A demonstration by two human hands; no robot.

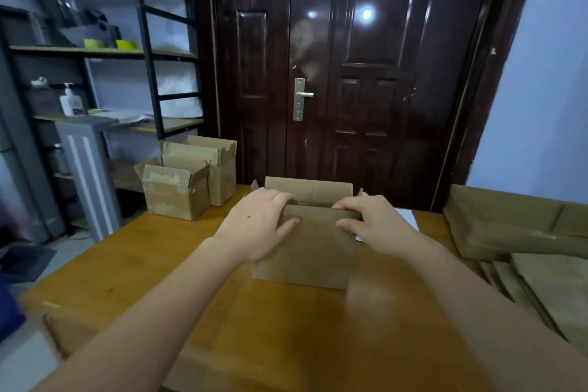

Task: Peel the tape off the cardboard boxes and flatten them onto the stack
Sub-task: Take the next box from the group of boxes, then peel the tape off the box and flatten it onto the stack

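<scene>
A: Which step is this, would you say?

B: The opening-up one, I'd judge. The box (305, 245) stands upright in the middle of the wooden table (133, 267), top flaps up, and both hands are on its near top edge. I can't make out any tape on it from here.

A: How are the hands set?

B: The left hand (257, 224) is curled over the near flap at its left end, fingers hooked over the edge and thumb lying against the front face, so it grips the cardboard. The right hand (370, 223) does the same at the right end, fingertips over the rim, thumb on the front.

A: And the rest of the work?

B: Two more open boxes (187, 178) wait at about ten o'clock from the one in hand, touching each other near the table's far left corner. The stack of flattened cardboard (521, 251) lies at about three o'clock, along the right edge of the table.

A: So what does the next move call for?

B: My guess: any tape on the bottom seam has to come off first, which means tipping the box over. Then push opposite corners together so it collapses flat, and carry it right onto the stack
</scene>
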